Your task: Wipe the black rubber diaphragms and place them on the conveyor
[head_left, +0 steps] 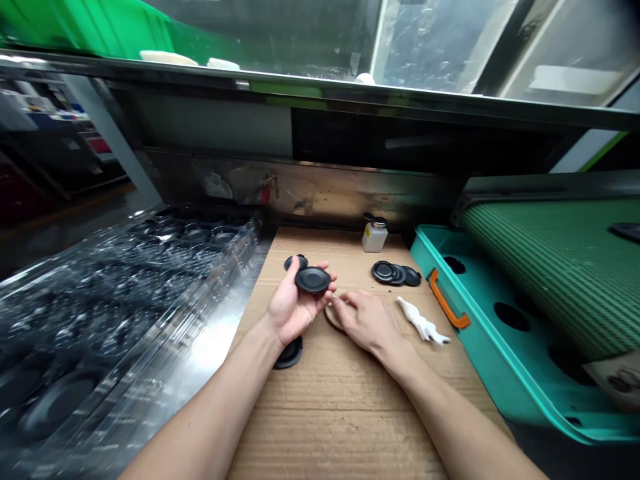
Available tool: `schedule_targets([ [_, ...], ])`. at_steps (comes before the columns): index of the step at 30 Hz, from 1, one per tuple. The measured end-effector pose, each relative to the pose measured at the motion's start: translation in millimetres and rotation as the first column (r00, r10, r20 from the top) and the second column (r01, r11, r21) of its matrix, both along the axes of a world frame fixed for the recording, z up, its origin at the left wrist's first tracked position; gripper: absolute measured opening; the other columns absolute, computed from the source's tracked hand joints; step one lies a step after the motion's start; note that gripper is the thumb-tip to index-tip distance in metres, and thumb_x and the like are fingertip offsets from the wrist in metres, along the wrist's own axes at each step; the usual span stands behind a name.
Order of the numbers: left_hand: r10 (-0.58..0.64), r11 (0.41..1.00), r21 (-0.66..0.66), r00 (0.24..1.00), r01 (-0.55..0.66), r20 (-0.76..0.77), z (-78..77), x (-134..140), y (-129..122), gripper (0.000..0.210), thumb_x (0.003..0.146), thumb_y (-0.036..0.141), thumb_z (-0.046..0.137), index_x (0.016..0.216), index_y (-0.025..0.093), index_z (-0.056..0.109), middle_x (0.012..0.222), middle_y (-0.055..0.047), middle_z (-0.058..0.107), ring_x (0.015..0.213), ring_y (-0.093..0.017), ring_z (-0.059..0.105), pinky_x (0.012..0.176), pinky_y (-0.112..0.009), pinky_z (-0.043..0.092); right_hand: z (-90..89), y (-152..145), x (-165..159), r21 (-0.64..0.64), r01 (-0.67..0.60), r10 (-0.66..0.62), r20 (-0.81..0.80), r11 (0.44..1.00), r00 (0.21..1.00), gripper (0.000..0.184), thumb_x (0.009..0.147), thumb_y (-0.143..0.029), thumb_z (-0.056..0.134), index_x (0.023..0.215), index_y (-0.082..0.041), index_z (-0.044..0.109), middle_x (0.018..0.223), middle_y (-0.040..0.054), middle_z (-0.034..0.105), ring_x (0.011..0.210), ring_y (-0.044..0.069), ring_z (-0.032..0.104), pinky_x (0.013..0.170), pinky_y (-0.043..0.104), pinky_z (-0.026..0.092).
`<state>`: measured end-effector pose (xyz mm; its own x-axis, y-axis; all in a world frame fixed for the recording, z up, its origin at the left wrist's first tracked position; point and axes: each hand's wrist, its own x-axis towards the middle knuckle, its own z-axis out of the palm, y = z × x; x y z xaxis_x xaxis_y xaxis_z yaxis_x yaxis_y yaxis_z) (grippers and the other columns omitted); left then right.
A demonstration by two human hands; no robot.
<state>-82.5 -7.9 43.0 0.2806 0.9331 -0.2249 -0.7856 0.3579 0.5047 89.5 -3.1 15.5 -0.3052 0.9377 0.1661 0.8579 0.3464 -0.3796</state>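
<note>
My left hand (295, 303) holds a round black plastic lid (313, 280), its fingers curled round the rim and the dished face turned up. Just right of it, my right hand (367, 319) is closed over a flat beige pad (334, 318) that lies on the cardboard (320, 413); most of the pad is hidden under the fingers. Another black lid (289, 355) lies below my left wrist, and one more (299, 261) sits behind the left thumb. Several black lids (384, 271) overlap farther right.
Clear plastic trays (125, 287) of black round parts cover the left side. A small white bottle (375, 237) stands at the back, and a crumpled white cloth (423, 321) lies at right. A teal bin (505, 373) with an orange handle (447, 300) sits under a green conveyor belt (560, 247).
</note>
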Motion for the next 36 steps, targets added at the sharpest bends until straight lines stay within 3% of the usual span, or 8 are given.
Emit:
schedule_targets([
  [2, 0.020, 1.000, 0.017, 0.999, -0.020, -0.034, -0.4, 1, 2, 0.044, 0.092, 0.054, 0.042, 0.113, 0.018, 0.058, 0.097, -0.014, 0.065, 0.075, -0.019, 0.066, 0.059, -0.025, 0.054, 13.4, 3, 13, 0.072, 0.024, -0.029, 0.068, 0.997, 0.997, 0.034, 0.094, -0.042, 0.042, 0.087, -0.024, 0.070, 0.092, 0.0062, 0.065, 0.090, 0.020, 0.059, 0.073, 0.027, 0.038],
  [5, 0.042, 0.999, 0.036, 0.996, -0.039, -0.080, -3.3, 2, 3, 0.037, 0.091, 0.054, 0.047, 0.113, 0.025, 0.054, 0.102, -0.014, 0.066, 0.077, -0.021, 0.067, 0.053, -0.022, 0.048, 30.8, 12, 50, 0.138, 0.258, -0.283, 0.216, 0.956, 0.934, 0.023, 0.089, -0.032, 0.047, 0.090, -0.022, 0.069, 0.093, 0.0078, 0.066, 0.087, 0.022, 0.060, 0.067, 0.029, 0.038],
  [8, 0.066, 0.997, 0.042, 0.985, -0.060, -0.161, -7.1, 4, 3, 0.035, 0.090, 0.054, 0.049, 0.110, 0.025, 0.052, 0.105, -0.015, 0.066, 0.075, -0.022, 0.068, 0.049, -0.021, 0.043, 33.2, 22, 83, 0.046, 0.414, -0.406, 0.322, 0.909, 0.855, 0.016, 0.081, -0.028, 0.056, 0.087, -0.020, 0.068, 0.087, 0.0091, 0.067, 0.079, 0.024, 0.061, 0.060, 0.029, 0.035],
  [11, 0.033, 0.999, 0.047, 0.975, -0.023, -0.218, -7.7, 5, 2, 0.039, 0.091, 0.053, 0.047, 0.113, 0.022, 0.052, 0.104, -0.017, 0.067, 0.068, -0.019, 0.066, 0.049, -0.022, 0.042, 26.5, 28, 87, -0.076, 0.291, -0.266, 0.238, 0.954, 0.934, 0.013, 0.081, -0.022, 0.055, 0.076, -0.019, 0.066, 0.075, 0.0061, 0.066, 0.072, 0.020, 0.060, 0.059, 0.028, 0.033],
  [13, -0.024, 0.998, 0.042, 0.970, 0.035, -0.241, -6.6, 6, 0, 0.043, 0.092, 0.054, 0.043, 0.116, 0.019, 0.052, 0.102, -0.019, 0.068, 0.064, -0.017, 0.065, 0.049, -0.022, 0.043, 25.6, 26, 74, -0.084, 0.103, -0.102, 0.013, 0.991, 0.995, 0.016, 0.086, -0.023, 0.051, 0.077, -0.019, 0.064, 0.073, 0.0034, 0.065, 0.069, 0.017, 0.059, 0.059, 0.026, 0.034],
  [18, -0.153, 0.984, 0.013, 0.887, 0.176, -0.435, -9.9, 14, -5, 0.056, 0.091, 0.061, 0.036, 0.107, 0.012, 0.058, 0.084, -0.018, 0.070, 0.048, -0.015, 0.058, 0.037, -0.020, 0.033, 34.2, 5, 32, 0.082, -0.228, 0.239, -0.482, 0.970, 0.843, 0.016, 0.094, -0.031, 0.047, 0.091, -0.020, 0.058, 0.085, 0.0012, 0.063, 0.075, 0.014, 0.057, 0.067, 0.024, 0.042],
  [24, -0.157, 0.978, -0.001, 0.732, 0.209, -0.662, -17.8, 28, -11, 0.066, 0.089, 0.066, 0.034, 0.084, 0.008, 0.064, 0.067, -0.014, 0.067, 0.041, -0.013, 0.054, 0.033, -0.020, 0.033, 21.9, -3, 13, 0.211, -0.302, 0.365, -0.412, 0.930, 0.835, 0.011, 0.093, -0.022, 0.049, 0.089, -0.019, 0.059, 0.084, 0.0018, 0.058, 0.073, 0.013, 0.055, 0.068, 0.024, 0.042],
  [36, -0.127, 0.976, 0.023, 0.657, 0.215, -0.743, -24.3, 35, -10, 0.068, 0.091, 0.064, 0.028, 0.077, 0.008, 0.065, 0.061, -0.012, 0.066, 0.038, -0.014, 0.055, 0.033, -0.021, 0.037, 10.0, 3, 18, 0.184, -0.286, 0.330, -0.291, 0.940, 0.898, 0.012, 0.088, -0.015, 0.052, 0.080, -0.019, 0.059, 0.070, -0.0018, 0.058, 0.065, 0.010, 0.053, 0.063, 0.022, 0.038],
])
